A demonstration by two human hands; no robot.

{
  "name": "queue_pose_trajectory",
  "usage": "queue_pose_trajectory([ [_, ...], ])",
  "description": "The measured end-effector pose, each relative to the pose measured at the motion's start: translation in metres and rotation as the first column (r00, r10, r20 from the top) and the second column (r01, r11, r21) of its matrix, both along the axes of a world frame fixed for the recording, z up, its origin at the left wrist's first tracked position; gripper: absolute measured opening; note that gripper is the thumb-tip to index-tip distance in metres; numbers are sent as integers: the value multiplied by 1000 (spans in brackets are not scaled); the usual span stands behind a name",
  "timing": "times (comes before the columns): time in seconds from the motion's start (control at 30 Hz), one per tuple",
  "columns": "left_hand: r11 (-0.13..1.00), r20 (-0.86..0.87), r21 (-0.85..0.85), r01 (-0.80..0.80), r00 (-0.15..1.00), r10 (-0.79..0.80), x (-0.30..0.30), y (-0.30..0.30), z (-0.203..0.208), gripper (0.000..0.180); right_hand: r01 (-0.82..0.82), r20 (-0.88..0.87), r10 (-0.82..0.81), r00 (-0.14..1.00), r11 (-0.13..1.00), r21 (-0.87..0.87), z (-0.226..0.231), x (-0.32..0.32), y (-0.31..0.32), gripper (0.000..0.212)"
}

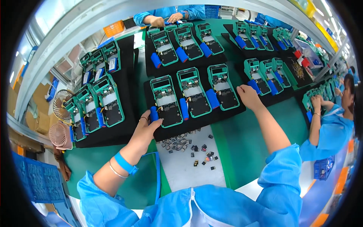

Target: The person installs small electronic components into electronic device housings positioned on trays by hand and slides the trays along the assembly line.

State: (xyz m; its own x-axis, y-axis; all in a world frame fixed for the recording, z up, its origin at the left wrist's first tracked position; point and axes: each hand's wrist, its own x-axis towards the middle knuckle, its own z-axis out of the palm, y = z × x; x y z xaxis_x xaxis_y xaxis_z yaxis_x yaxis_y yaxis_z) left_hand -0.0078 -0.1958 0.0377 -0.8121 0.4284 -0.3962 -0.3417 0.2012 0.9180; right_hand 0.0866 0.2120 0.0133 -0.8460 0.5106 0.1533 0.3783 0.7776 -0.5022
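Note:
In front of me lies a black mat-like tray (206,122) carrying three green device housings with open insides, the left (168,102), middle (194,94) and right (223,89). Blue cylindrical battery packs sit beside them, one (154,113) next to my left hand. My left hand (145,126) grips the tray's left edge, its thumb on top by the left housing's lower corner and its other fingers partly hidden. At the tray's right edge my right hand (248,95) is closed with bent fingers, next to the right housing. A blue wrist strap (125,163) with a coiled cord circles my left wrist.
Small dark chip-like pieces (181,143) lie scattered on a white strip (185,174) before me. More black trays with green housings stand left (107,100), far (185,41) and right (266,75). Co-workers' hands (162,19) show across the table. Small fans (58,134) stand at left.

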Motion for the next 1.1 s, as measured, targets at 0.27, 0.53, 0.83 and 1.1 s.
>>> queue_pose_trajectory([
  [0.27,979,197,194,-62,980,23,-24,-11,-21,6,-13,-331,-5,943,999,-50,0,5,-28,30],
  [0.53,936,119,331,121,978,-169,56,21,22,54,159,-360,-220,907,969,-191,38,137,-30,24],
  [0.83,738,212,476,479,752,-625,156,75,15,66,295,-329,-357,874,929,-225,24,316,29,18],
  [1.1,676,176,493,548,698,-694,206,151,-6,60,639,-274,-634,724,765,-83,4,349,91,29],
])
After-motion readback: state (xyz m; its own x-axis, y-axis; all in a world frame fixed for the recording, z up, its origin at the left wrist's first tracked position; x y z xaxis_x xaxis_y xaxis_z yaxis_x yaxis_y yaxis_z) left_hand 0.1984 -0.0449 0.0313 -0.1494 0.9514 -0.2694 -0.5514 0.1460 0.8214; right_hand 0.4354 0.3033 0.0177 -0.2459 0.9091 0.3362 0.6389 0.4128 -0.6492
